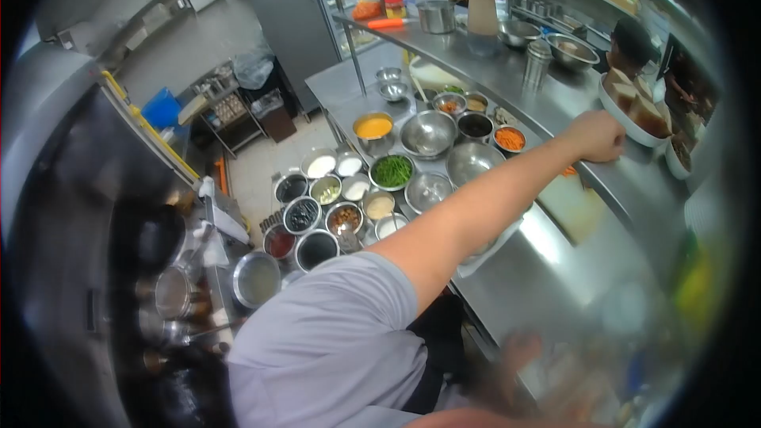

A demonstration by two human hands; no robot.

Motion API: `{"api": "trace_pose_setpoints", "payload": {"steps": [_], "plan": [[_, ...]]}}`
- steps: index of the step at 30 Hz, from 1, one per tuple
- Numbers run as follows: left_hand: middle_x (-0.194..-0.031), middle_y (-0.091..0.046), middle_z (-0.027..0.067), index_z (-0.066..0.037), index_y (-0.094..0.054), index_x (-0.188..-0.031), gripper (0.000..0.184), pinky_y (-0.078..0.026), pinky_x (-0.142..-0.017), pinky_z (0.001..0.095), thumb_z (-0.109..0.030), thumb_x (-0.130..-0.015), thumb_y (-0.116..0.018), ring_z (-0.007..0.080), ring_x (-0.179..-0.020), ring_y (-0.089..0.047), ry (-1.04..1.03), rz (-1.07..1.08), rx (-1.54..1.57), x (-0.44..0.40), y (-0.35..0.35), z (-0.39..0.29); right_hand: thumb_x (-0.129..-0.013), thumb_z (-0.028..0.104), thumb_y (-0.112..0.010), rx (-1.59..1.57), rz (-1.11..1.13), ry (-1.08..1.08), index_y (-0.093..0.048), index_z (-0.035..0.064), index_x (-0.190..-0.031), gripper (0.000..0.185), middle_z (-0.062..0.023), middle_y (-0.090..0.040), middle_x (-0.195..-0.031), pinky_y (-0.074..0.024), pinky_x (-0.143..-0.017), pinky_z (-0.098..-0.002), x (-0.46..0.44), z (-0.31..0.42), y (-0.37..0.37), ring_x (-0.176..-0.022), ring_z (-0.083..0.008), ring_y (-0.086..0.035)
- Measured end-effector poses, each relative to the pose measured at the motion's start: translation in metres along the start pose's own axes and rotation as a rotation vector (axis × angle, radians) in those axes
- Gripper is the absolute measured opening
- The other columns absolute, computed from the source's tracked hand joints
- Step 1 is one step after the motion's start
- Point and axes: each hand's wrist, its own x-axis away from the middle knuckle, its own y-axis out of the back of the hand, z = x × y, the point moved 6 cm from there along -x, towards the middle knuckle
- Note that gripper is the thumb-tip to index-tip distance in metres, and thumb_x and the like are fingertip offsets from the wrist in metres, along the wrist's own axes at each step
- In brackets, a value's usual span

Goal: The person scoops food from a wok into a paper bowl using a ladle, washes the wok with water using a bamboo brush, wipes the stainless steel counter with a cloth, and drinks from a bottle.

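My left arm stretches across the counter to the raised steel shelf. At its end, my left hand [598, 136] is closed at the near rim of a white bowl [630, 124]. Chunky brown and pale pieces that look like bread [634, 99] fill the bowl. Part of another white dish [676, 160] shows just beyond it. Low on the right, my right hand [519, 353] is smeared by motion over blurred items at the counter's near end. Its fingers cannot be made out.
Metal bowls crowd the counter, including chopped greens [392, 171], yellow liquid [373, 127] and shredded carrot [510, 139]. A cutting board [575, 210] lies under the shelf. A squeeze bottle [481, 20] and shaker [537, 63] stand on the shelf. Beyond it is another person [632, 43]. Pots [176, 292] sit left.
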Motion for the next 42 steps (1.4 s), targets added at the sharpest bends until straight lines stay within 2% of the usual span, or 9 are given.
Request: {"api": "trace_pose_setpoints", "payload": {"steps": [2, 4, 6, 11, 22, 30, 34, 38, 42], "plan": [[-0.091, -0.073, 0.012, -0.016, -0.076, -0.089, 0.024, -0.054, -0.081, 0.0459, -0.038, -0.082, -0.073, 0.0335, -0.093, -0.069, -0.007, -0.002, 0.003, 0.0, -0.006, 0.004, -0.087, 0.025, -0.066, 0.131, -0.138, 0.172, -0.055, -0.0057, -0.133, 0.056, -0.0285, -0.059, -0.127, -0.0383, -0.106, -0.054, 0.006, -0.009, -0.013, -0.119, -0.0471, -0.052], [-0.092, -0.074, 0.0103, -0.017, -0.076, -0.091, 0.024, -0.054, -0.081, 0.0456, -0.039, -0.081, -0.073, 0.032, -0.093, -0.07, -0.018, -0.002, -0.022, -0.001, -0.013, 0.008, -0.088, 0.026, -0.066, -0.001, -0.097, 0.098, -0.056, -0.0051, -0.132, 0.055, -0.0278, -0.06, -0.125, -0.0388, -0.105, -0.0542, -0.004, 0.016, 0.013, -0.118, -0.0466, -0.053], [-0.093, -0.074, 0.0096, -0.018, -0.076, -0.091, 0.024, -0.054, -0.081, 0.0456, -0.04, -0.081, -0.073, 0.0313, -0.093, -0.07, 0.017, -0.002, -0.022, 0.001, -0.01, 0.008, -0.093, 0.027, -0.063, 0.044, -0.061, 0.094, -0.058, -0.0051, -0.131, 0.05, -0.0271, -0.06, -0.129, -0.0422, -0.103, -0.0525, -0.008, 0.025, 0.021, -0.117, -0.045, -0.056], [-0.093, -0.075, 0.0071, -0.018, -0.076, -0.092, 0.028, -0.054, -0.08, 0.0461, -0.044, -0.082, -0.07, 0.0303, -0.093, -0.071, -0.024, 0.076, -0.083, -0.005, -0.017, 0.01, -0.091, 0.026, -0.064, 0.03, -0.049, 0.115, -0.057, -0.0043, -0.133, 0.052, -0.0255, -0.061, -0.129, -0.0415, -0.104, -0.051, -0.011, 0.036, 0.027, -0.119, -0.0447, -0.054], [-0.098, -0.075, 0.0069, -0.02, -0.077, -0.097, 0.029, -0.054, -0.081, 0.0456, -0.044, -0.085, -0.066, 0.0295, -0.095, -0.071, 0.006, 0.042, -0.091, -0.003, -0.014, 0.01, -0.091, 0.029, -0.063, 0.041, -0.06, 0.125, -0.057, -0.0026, -0.134, 0.053, -0.0245, -0.062, -0.127, -0.0424, -0.102, -0.0515, -0.009, 0.024, 0.018, -0.117, -0.0439, -0.056], [-0.1, -0.075, 0.0071, -0.021, -0.077, -0.101, 0.031, -0.055, -0.082, 0.0448, -0.046, -0.086, -0.066, 0.0292, -0.097, -0.071, 0.014, 0.084, -0.107, -0.006, -0.018, 0.012, -0.089, 0.024, -0.065, 0.049, -0.087, 0.102, -0.058, -0.0024, -0.133, 0.052, -0.0239, -0.063, -0.128, -0.0417, -0.104, -0.0496, -0.008, 0.024, 0.018, -0.118, -0.0429, -0.056], [-0.095, -0.075, 0.0116, -0.016, -0.078, -0.095, 0.032, -0.055, -0.082, 0.0483, -0.045, -0.086, -0.066, 0.0337, -0.093, -0.071, 0.038, 0.055, -0.131, -0.006, -0.015, 0.013, -0.088, 0.022, -0.066, 0.064, -0.132, 0.019, -0.058, -0.0023, -0.132, 0.05, -0.0244, -0.064, -0.124, -0.0421, -0.103, -0.0494, -0.008, 0.027, 0.024, -0.115, -0.0428, -0.057], [-0.094, -0.074, 0.0162, -0.01, -0.078, -0.09, 0.029, -0.055, -0.085, 0.0488, -0.036, -0.087, -0.065, 0.0375, -0.092, -0.07, -0.024, 0.047, -0.077, -0.006, -0.012, 0.015, -0.087, 0.021, -0.065, 0.038, -0.149, -0.003, -0.058, -0.0014, -0.129, 0.049, -0.0224, -0.063, -0.119, -0.0432, -0.1, -0.0496, -0.01, 0.031, 0.031, -0.112, -0.0417, -0.057], [-0.098, -0.075, 0.0155, -0.011, -0.076, -0.099, 0.029, -0.055, -0.083, 0.046, -0.037, -0.088, -0.07, 0.0365, -0.094, -0.069, 0.018, 0.068, -0.078, -0.007, -0.006, 0.011, -0.083, 0.022, -0.067, 0.027, -0.12, 0.005, -0.058, 0.0004, -0.128, 0.05, -0.0196, -0.063, -0.12, -0.0432, -0.099, -0.0495, -0.013, 0.031, 0.033, -0.114, -0.04, -0.056]]}}
